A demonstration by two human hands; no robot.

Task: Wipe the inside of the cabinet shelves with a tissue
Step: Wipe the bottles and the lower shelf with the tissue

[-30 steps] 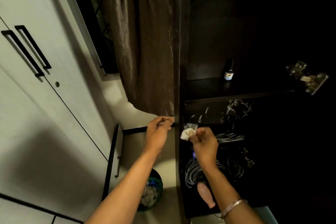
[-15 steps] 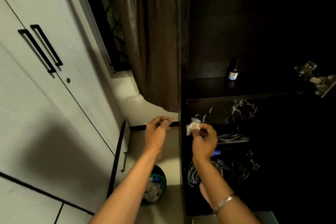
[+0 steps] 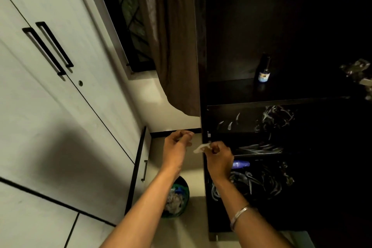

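A dark open cabinet (image 3: 203, 70) fills the right half of the view. Its upper shelf (image 3: 271, 101) carries a small dark bottle (image 3: 264, 70). My right hand (image 3: 218, 159) pinches a small crumpled white tissue (image 3: 200, 148) just in front of the cabinet's left edge, level with a lower shelf (image 3: 259, 153). My left hand (image 3: 177, 148) hovers beside it on the left, fingers loosely curled, holding nothing that I can see. The two hands are a short gap apart.
Tangled cables (image 3: 255, 185) and a blue bottle (image 3: 240, 164) crowd the lower shelves. A green waste bin (image 3: 177, 197) with rubbish stands on the floor below my left forearm. A brown curtain (image 3: 173, 46) hangs left of the cabinet; white wardrobe doors (image 3: 50, 106) are further left.
My left hand has come off the cabinet's edge and drawn left. My right hand has shifted the tissue leftward out of the shelf opening, toward the left hand.
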